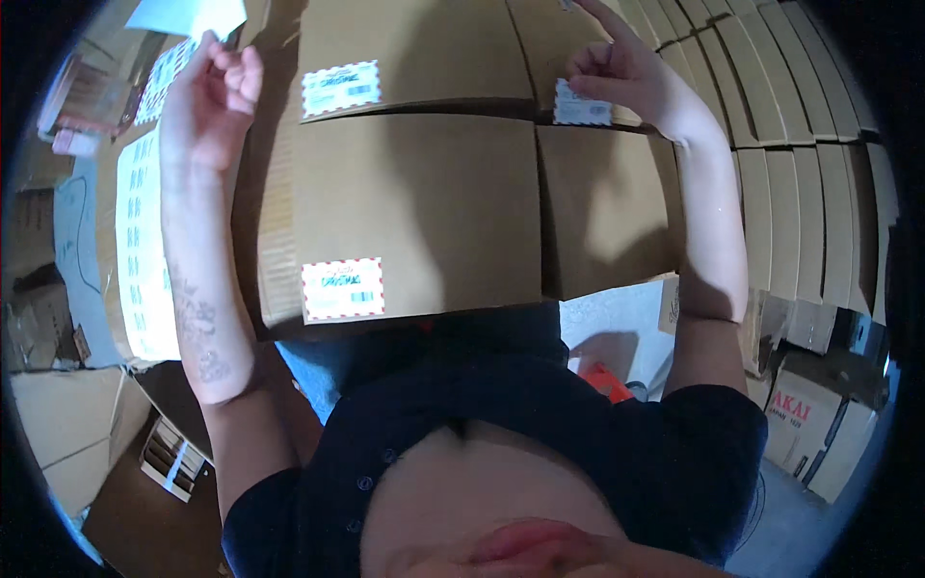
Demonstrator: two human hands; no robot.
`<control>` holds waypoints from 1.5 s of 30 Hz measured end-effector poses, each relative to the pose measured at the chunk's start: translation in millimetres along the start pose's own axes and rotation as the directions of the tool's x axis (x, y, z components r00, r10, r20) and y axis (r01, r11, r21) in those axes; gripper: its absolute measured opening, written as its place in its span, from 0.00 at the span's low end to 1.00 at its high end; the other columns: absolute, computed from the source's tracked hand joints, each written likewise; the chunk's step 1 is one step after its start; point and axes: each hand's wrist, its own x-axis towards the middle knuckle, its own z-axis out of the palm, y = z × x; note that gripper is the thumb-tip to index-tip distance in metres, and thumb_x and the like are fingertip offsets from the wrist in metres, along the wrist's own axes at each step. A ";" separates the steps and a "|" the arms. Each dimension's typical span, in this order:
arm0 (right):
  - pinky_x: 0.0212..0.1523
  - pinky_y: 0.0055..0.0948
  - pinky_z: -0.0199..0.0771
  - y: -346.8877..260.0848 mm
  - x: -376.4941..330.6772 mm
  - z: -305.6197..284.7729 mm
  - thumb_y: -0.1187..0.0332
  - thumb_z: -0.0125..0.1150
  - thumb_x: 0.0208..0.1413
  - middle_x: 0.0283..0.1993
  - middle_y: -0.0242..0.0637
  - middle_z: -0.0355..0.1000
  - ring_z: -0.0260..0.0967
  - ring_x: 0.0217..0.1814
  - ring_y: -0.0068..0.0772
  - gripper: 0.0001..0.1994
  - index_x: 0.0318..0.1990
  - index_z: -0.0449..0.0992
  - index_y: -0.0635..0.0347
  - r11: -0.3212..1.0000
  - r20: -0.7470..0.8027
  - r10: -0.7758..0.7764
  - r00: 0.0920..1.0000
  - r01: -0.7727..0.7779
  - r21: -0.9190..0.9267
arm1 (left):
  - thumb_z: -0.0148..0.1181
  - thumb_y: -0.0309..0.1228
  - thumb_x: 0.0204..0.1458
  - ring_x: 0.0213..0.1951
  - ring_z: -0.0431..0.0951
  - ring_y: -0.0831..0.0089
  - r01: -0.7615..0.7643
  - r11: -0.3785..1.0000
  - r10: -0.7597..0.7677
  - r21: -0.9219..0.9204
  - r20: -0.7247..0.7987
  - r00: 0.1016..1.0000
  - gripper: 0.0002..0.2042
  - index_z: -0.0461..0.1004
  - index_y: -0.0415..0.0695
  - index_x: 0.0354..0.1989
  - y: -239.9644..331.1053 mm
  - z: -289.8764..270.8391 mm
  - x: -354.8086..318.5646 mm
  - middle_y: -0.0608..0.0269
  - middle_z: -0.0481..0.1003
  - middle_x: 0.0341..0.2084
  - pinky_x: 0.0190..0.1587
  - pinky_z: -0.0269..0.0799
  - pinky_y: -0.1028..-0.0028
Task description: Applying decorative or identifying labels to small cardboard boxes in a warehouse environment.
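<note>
My left hand [214, 111] is raised at the upper left, palm up with curled fingers. Its thumb meets the lower edge of a bright white sheet [183, 14], which looks pinched there; the far side of the grip is hidden. My right hand [621, 72] reaches over the cardboard boxes at the upper right. Its index finger stretches to a small label at the top edge, while the other fingers curl in, holding nothing I can see. Below them a striped-edge label [581, 104] lies on a box. In front of me, a flat cardboard box [414, 202] bears a red-edged label [343, 290].
Another labelled box [414, 48] sits behind the front one, with a narrower box [607, 202] at its right. Rows of upright flat cartons [771, 87] stand at the right. A long strip of labels [145, 250] lies under my left forearm. A white carton [809, 414] stands lower right.
</note>
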 end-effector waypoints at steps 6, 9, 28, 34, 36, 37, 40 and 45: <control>0.29 0.18 0.64 10.9 14.0 -3.9 0.79 0.58 0.57 0.30 0.31 0.69 0.62 0.29 0.18 0.47 0.74 0.29 0.46 0.998 0.022 -0.049 0.999 0.048 0.042 | 0.51 0.27 0.62 0.29 0.76 0.75 -0.002 0.999 0.003 0.038 -0.026 1.000 0.06 0.72 0.38 0.35 2.0 4.1 -3.8 0.64 0.74 0.24 0.48 0.79 0.65; 0.28 0.18 0.62 28.2 22.0 -13.3 0.79 0.58 0.57 0.29 0.30 0.68 0.61 0.29 0.18 0.47 0.74 0.28 0.48 0.995 0.038 -0.101 0.994 0.100 0.030 | 0.51 0.27 0.62 0.29 0.75 0.76 0.010 0.998 -0.010 0.057 0.001 1.000 0.06 0.71 0.38 0.37 1.1 4.8 -4.0 0.65 0.74 0.24 0.48 0.79 0.66; 0.33 0.19 0.67 43.4 28.6 -12.8 0.78 0.58 0.58 0.32 0.33 0.71 0.65 0.32 0.20 0.49 0.73 0.25 0.47 0.999 0.010 -0.052 0.999 0.052 0.014 | 0.48 0.28 0.64 0.29 0.72 0.77 0.075 0.996 -0.076 0.056 0.016 0.997 0.07 0.71 0.38 0.38 -2.1 10.1 -10.6 0.63 0.73 0.27 0.47 0.77 0.67; 0.34 0.19 0.67 52.5 31.4 -15.0 0.78 0.59 0.57 0.32 0.33 0.70 0.66 0.33 0.20 0.49 0.73 0.25 0.47 0.987 0.058 -0.117 0.991 0.110 0.115 | 0.47 0.28 0.64 0.29 0.72 0.77 0.078 0.995 -0.080 0.064 0.017 0.997 0.07 0.70 0.38 0.39 -5.6 14.7 -13.5 0.63 0.73 0.27 0.48 0.77 0.67; 0.34 0.19 0.67 53.4 30.9 -14.9 0.78 0.59 0.57 0.32 0.33 0.70 0.65 0.33 0.20 0.49 0.73 0.26 0.47 0.985 0.064 -0.124 0.990 0.116 0.128 | 0.47 0.28 0.64 0.29 0.72 0.77 0.085 0.995 -0.087 0.052 0.035 0.996 0.07 0.70 0.38 0.40 -6.6 15.2 -13.3 0.63 0.73 0.27 0.48 0.76 0.68; 0.35 0.19 0.67 53.5 30.6 -14.9 0.78 0.59 0.57 0.31 0.32 0.70 0.65 0.33 0.20 0.48 0.74 0.26 0.47 0.983 0.070 -0.133 0.989 0.122 0.140 | 0.46 0.28 0.65 0.29 0.72 0.77 0.084 0.995 -0.086 0.056 0.036 0.996 0.07 0.70 0.38 0.40 -6.7 15.6 -13.1 0.63 0.73 0.27 0.48 0.76 0.68; 0.34 0.20 0.66 47.0 29.0 -10.4 0.79 0.59 0.57 0.31 0.32 0.69 0.64 0.32 0.19 0.48 0.74 0.27 0.48 0.996 0.007 -0.079 0.997 0.078 0.042 | 0.46 0.28 0.65 0.29 0.72 0.77 0.076 0.995 -0.078 0.062 0.023 0.997 0.07 0.70 0.38 0.39 -7.1 17.4 -13.9 0.63 0.72 0.27 0.48 0.76 0.68; 0.36 0.22 0.68 30.6 27.3 -4.6 0.74 0.61 0.57 0.35 0.36 0.70 0.65 0.34 0.23 0.48 0.73 0.28 0.52 0.964 -0.040 0.011 0.999 -0.021 -0.266 | 0.47 0.28 0.64 0.29 0.71 0.78 0.092 0.994 -0.094 0.058 0.032 0.995 0.07 0.70 0.38 0.39 -4.5 13.8 -12.0 0.64 0.72 0.27 0.48 0.76 0.68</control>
